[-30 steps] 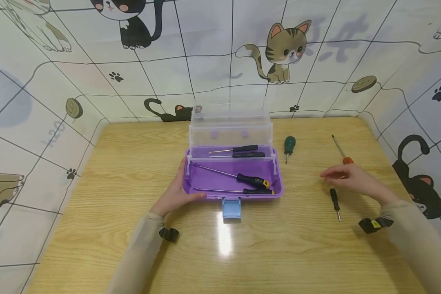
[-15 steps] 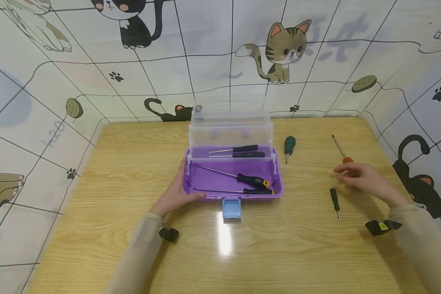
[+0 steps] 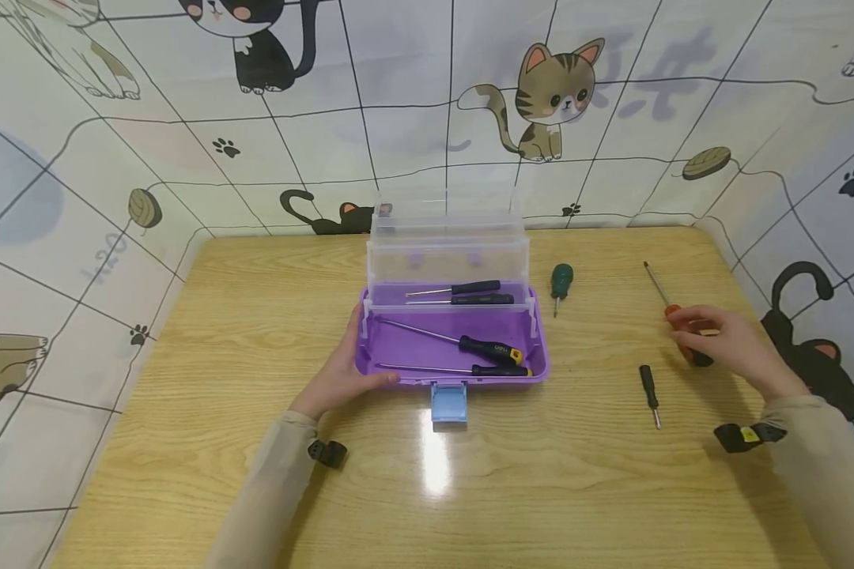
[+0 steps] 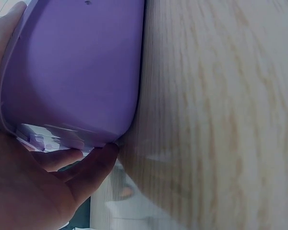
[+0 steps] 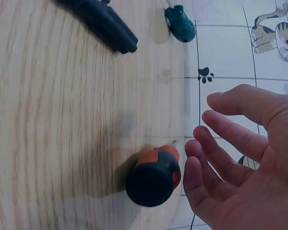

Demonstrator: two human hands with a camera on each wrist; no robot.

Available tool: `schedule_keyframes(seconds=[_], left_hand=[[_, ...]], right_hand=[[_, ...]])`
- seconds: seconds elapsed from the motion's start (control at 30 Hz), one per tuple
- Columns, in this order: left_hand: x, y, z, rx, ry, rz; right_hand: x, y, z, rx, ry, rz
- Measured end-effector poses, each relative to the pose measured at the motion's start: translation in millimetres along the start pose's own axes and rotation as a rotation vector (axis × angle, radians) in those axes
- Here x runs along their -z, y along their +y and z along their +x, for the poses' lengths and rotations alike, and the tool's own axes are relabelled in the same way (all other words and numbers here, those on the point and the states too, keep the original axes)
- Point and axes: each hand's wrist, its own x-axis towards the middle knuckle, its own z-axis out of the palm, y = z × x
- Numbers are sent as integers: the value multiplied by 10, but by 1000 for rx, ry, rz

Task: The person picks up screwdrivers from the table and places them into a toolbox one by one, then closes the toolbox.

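With the purple toolbox (image 3: 413, 352) as clock centre: nearest us, blue latch (image 3: 448, 403) hangs at 6, short black screwdriver (image 3: 648, 387) lies at 4 on the counter (image 3: 576, 506). At 8 the left hand (image 3: 345, 378): grip clamped on the box's near corner, thumb on rim, fingers round the side. At 3 the right hand (image 3: 726, 348) is over the handle of the orange-and-black screwdriver (image 3: 672, 309), which lies tip toward 11. That grip is spread, nothing pinched; we can't tell if fingertips touch. Step in hand, we judge: taking that screwdriver. We'd bring thumb and fingers down on opposite sides of the handle, pinch before lifting, raise it level, left grip bracing the box. Farther: two yellow-ended screwdrivers (image 3: 494, 350), then two slim black screwdrivers (image 3: 481, 299), in the box; green screwdriver (image 3: 561, 284) at 2; clear lid (image 3: 447, 265) raised at 12.
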Motion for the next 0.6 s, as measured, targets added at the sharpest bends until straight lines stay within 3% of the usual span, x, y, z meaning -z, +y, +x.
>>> schedule_keyframes(seconds=[0.47, 0.6], left_hand=[[5, 3, 8, -8, -7, 27], [22, 131, -19, -3, -13, 6]], right_hand=[[-19, 165, -1, -67, 24, 45], [-47, 215, -6, -97, 14, 22]])
